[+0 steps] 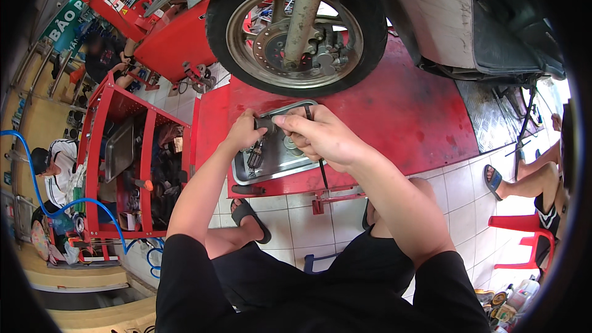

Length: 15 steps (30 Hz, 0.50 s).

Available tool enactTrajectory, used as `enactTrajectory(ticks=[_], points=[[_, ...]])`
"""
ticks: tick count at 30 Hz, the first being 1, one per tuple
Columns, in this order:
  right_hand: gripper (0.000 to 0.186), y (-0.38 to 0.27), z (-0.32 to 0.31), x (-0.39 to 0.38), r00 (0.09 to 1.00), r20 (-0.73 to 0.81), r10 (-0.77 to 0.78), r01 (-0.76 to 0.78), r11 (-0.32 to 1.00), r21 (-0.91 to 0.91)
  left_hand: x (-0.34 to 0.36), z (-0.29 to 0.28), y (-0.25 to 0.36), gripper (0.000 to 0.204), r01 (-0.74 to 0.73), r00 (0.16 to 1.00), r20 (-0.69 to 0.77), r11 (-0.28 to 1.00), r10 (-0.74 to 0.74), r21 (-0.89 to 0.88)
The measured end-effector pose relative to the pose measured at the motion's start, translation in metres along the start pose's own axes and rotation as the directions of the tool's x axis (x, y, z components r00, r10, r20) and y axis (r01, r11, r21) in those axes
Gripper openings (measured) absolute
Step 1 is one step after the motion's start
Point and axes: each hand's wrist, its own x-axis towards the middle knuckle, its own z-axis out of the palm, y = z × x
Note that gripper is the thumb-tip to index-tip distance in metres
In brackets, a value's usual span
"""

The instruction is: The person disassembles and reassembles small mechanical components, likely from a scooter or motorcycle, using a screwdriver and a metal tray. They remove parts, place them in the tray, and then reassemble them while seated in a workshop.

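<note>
My right hand (327, 135) is closed in a fist over a shallow metal tray (280, 165). A thin black rod-like tool (324, 176) sticks out above and below the fist. My left hand (243, 131) is at the tray's left side, its thumb and fingers bent around something small and dark that I cannot make out. Just under it, a greasy metal part (254, 156) lies in the tray. Beneath my right fingers a pale round piece (290, 143) shows in part.
The tray rests on a red lift platform (407, 117), below a motorbike's front wheel (221, 43). A red tool cart (148, 166) stands at left, with a blue hose (92, 201) nearby. Other people sit at left and right. A red stool (521, 225) is at right.
</note>
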Motion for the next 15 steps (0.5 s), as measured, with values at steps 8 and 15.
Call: enactTrajectory(ticks=[8, 15], points=[[0.03, -0.004, 0.005, -0.006, 0.999, 0.012, -0.048, 0.048, 0.996, -0.07, 0.006, 0.009, 0.02, 0.056, -0.072, 0.993, 0.107, 0.987, 0.057, 0.144], [0.036, 0.005, 0.008, 0.0, 0.995, -0.017, -0.094, 0.088, 0.971, -0.222, 0.002, 0.004, 0.022, 0.048, -0.069, 0.995, 0.096, 0.95, 0.041, 0.303]])
